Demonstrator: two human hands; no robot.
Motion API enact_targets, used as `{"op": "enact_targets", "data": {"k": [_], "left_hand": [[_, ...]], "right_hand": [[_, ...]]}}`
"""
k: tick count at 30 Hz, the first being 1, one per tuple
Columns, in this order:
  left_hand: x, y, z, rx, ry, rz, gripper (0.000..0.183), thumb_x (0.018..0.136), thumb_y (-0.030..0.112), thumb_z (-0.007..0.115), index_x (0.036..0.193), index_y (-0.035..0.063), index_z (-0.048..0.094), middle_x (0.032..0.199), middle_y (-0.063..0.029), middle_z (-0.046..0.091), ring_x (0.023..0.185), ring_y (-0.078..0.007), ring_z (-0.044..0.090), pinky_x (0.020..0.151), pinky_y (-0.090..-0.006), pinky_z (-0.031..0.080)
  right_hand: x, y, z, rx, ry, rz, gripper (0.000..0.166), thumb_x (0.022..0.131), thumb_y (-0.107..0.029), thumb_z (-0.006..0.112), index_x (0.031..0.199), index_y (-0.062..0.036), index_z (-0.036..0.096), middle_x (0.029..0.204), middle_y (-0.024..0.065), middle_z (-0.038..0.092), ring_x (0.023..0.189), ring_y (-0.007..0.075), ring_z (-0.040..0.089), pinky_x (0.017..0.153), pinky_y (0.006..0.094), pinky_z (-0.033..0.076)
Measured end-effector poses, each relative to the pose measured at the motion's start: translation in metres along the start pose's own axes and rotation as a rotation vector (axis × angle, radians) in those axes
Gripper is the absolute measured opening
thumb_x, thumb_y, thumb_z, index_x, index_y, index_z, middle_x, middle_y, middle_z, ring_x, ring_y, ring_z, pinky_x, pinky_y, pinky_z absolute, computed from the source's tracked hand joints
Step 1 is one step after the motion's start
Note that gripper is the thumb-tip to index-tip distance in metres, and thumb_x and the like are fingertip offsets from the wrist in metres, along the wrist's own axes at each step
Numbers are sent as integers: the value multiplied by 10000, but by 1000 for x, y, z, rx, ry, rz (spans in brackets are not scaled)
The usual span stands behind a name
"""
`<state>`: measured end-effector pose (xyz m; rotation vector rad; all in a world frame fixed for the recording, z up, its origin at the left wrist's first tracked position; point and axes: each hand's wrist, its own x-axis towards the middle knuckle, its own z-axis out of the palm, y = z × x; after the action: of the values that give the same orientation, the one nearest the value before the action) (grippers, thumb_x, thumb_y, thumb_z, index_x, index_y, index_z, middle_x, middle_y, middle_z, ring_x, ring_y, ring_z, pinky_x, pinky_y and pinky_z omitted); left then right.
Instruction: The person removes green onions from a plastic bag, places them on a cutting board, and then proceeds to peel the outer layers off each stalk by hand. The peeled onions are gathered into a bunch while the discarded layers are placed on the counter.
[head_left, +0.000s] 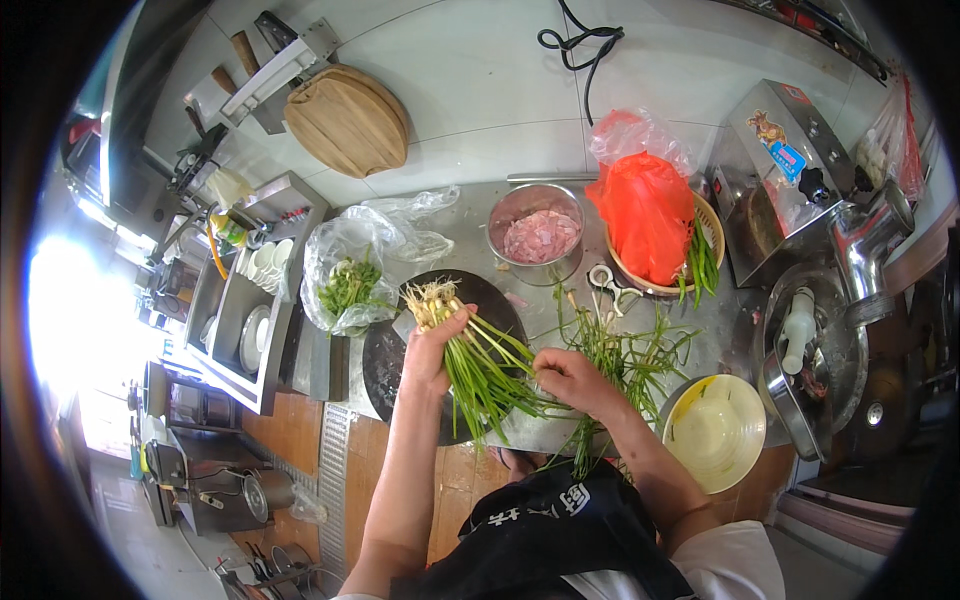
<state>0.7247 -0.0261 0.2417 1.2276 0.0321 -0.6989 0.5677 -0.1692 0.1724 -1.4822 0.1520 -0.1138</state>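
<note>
In my left hand (441, 349) is a bunch of green onions (480, 375), gripped just below the bulbs, with pale roots pointing away from me and leaves hanging towards me. My right hand (574, 381) has its fingers closed on a few leaf ends at the bunch's right side. Beneath the bunch lies a dark round chopping board (390, 367). Part of a flat metal blade (403, 327) seems to show beside my left hand, mostly hidden. A loose heap of green onions (619, 356) spreads on the steel table (551, 319) beyond and right of my right hand.
A steel pot (536, 266) holds sliced raw meat. Beside it stand a basket (712, 217) with a red plastic bag (645, 217) and green chillies, and a white peeler (615, 289). Herbs fill a clear bag (356, 247). A yellowish bowl (720, 435) and meat grinder (874, 232) are right.
</note>
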Motion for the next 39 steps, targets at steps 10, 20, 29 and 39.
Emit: {"op": "enact_targets", "data": {"k": [10,20,29,39], "left_hand": [[18,34,-48,-92,-52,71,289,868,172,586,1089,-10,550,988,-115,622,774,-164,605,712,-299,533],[2,13,-17,-223,-86,-58,317,845,118,612,1126,26,499,1106,-108,596,736,-167,605,664,-302,532],[-10,13,-30,-146,-66,-11,307,834,122,625,1104,31,511,1084,-140,598,767,-201,613,697,-317,528],[14,27,-73,-244,3,100,222,862,199,607,1018,51,552,954,-74,630,677,-119,579,613,-243,514]], "right_hand": [[-31,-3,-30,-1060,748,-177,175,727,-126,638,869,-39,583,744,106,570,733,299,558,623,387,436],[10,-6,37,-523,445,-352,121,694,-86,625,798,-42,580,740,82,569,750,282,560,662,376,445],[11,6,34,-733,425,-431,89,648,-72,576,726,-75,532,694,69,556,698,278,547,602,394,400],[-8,26,11,108,643,-23,152,819,-106,489,711,-12,542,515,0,411,484,63,372,444,260,296]]}}
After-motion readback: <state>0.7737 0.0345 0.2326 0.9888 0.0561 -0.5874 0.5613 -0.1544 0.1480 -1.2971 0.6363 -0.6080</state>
